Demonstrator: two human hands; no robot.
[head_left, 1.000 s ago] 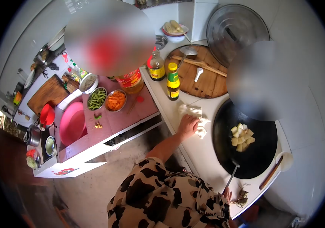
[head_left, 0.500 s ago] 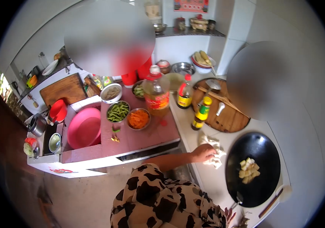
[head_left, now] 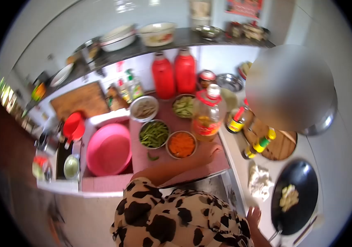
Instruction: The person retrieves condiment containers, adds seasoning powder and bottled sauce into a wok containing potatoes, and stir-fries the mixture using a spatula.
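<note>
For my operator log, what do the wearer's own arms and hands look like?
The left hand and right hand wear no visible gloves. The left sleeve is beige with irregular dark patches, the forearm below it bare.

pink counter (head_left: 142,159) with white bowl (head_left: 144,119), orange-filled bowl (head_left: 179,157) and large bottle (head_left: 206,125)

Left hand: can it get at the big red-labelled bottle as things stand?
Probably yes. The left hand is right by the base of the big red-labelled bottle, with nothing visible between them. Blur hides whether they touch.
</note>
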